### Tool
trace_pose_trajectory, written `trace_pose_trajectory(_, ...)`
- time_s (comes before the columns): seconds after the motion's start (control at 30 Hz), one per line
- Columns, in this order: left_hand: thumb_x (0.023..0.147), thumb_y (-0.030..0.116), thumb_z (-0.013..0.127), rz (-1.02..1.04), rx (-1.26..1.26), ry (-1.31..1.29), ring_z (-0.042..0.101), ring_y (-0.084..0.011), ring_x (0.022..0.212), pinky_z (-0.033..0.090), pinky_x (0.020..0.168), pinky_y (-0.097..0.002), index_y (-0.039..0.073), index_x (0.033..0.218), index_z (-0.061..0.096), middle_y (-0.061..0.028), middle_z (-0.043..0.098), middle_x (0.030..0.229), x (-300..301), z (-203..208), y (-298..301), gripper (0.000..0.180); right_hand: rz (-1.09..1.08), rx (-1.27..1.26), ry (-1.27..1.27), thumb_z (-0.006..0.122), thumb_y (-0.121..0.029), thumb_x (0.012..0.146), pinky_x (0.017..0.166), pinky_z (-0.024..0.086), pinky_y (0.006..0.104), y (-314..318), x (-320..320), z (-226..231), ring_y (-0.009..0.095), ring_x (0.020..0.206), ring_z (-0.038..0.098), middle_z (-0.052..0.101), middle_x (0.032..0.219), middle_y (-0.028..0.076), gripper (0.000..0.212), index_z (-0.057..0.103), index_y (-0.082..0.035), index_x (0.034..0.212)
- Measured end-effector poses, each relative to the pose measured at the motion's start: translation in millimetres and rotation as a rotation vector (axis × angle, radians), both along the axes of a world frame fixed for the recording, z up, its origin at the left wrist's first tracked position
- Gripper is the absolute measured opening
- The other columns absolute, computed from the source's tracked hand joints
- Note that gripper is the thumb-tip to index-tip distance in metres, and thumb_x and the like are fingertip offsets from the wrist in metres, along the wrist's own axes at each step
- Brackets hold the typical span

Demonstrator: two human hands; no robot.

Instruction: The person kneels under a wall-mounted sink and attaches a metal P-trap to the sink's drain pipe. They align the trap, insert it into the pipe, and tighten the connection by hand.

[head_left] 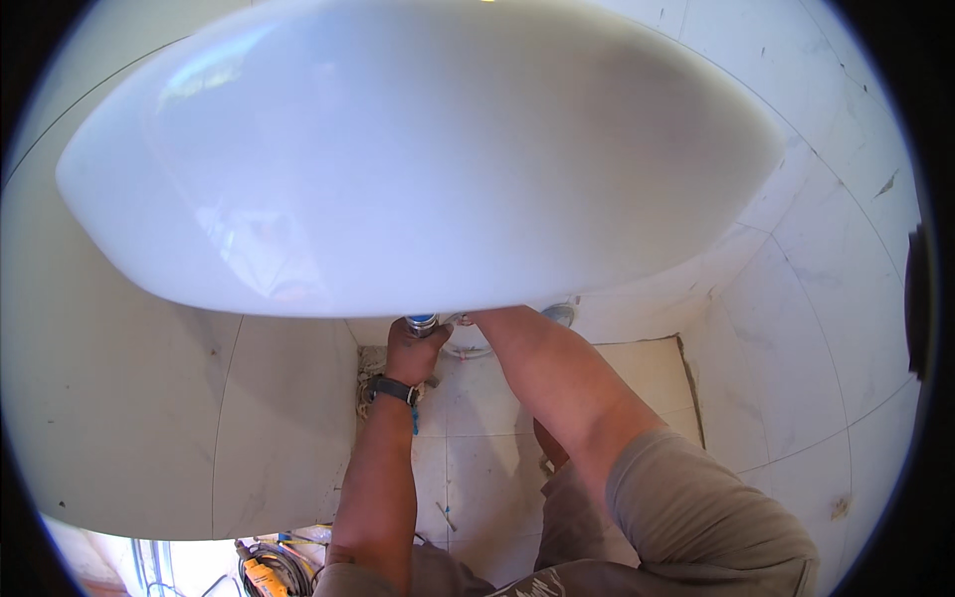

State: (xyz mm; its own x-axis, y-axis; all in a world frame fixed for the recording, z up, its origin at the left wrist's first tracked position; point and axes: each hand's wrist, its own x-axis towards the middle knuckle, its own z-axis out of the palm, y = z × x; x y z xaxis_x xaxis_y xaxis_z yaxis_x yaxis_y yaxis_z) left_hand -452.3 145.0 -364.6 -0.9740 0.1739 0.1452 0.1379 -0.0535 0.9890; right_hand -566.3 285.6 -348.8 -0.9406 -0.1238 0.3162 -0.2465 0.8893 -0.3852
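A large glossy white wash basin [428, 169] fills the upper part of the head view. Just below its front edge, my left hand [410, 348] is closed around a chrome fitting [423, 328] with a blue ring. My right hand [483, 315] reaches under the basin close beside the left. The basin edge hides most of it, so its grip does not show. Behind both hands is a pale round or looped piece [468, 350] that I cannot make out clearly. A black watch [393, 388] is on my left wrist.
Large marble-patterned tiles cover the wall [796, 328] at right. A grey round piece [559, 314] sits low behind my right arm. Rubble [370, 383] lies by the left floor edge, and a small stick [447, 515] on the floor. A yellow power tool [265, 577] lies among cables at lower left.
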Motion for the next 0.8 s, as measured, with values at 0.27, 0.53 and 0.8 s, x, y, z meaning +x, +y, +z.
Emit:
trace_pose_trajectory(0.27, 0.083, 0.015, 0.082, 0.013, 0.055, 0.023, 0.054, -0.0101, 0.07, 0.046, 0.067, -0.0333, 0.006, 0.083, 0.067, 0.0024, 0.065, 0.077, 3.7, 5.6, 5.0, 0.017, -0.001, -0.039, -0.039, 0.061, -0.014, 0.101, 0.104, 0.049, 0.0392, 10.8, 9.5, 15.5, 0.03, 0.125, 0.062, 0.066, 0.137, 0.018, 0.04, 0.061, -0.002, 0.138)
trace_pose_trajectory(0.53, 0.082, 0.019, 0.082, 0.001, -0.103, 0.134, 0.055, -0.0105, 0.072, 0.046, 0.068, -0.034, 0.006, 0.085, 0.066, 0.003, 0.065, 0.079, -0.6, 3.4, 1.4, 0.021, -0.002, -0.065, -0.062, 0.061, -0.015, 0.101, 0.104, 0.049, 0.0388, 21.7, 16.9, 22.1, 0.029, 0.126, 0.062, 0.066, 0.137, 0.018, 0.04, 0.061, -0.002, 0.139)
trace_pose_trajectory(0.8, 0.084, 0.018, 0.081, 0.012, 0.068, 0.018, 0.051, -0.0083, 0.069, 0.043, 0.065, -0.0329, 0.008, 0.08, 0.064, 0.005, 0.062, 0.075, 7.5, 5.5, 6.7, 0.02, -0.009, -0.075, -0.076, 0.061, -0.015, 0.101, 0.104, 0.049, 0.0384, 23.9, 19.1, 23.5, 0.029, 0.126, 0.062, 0.066, 0.137, 0.018, 0.04, 0.06, -0.002, 0.139)
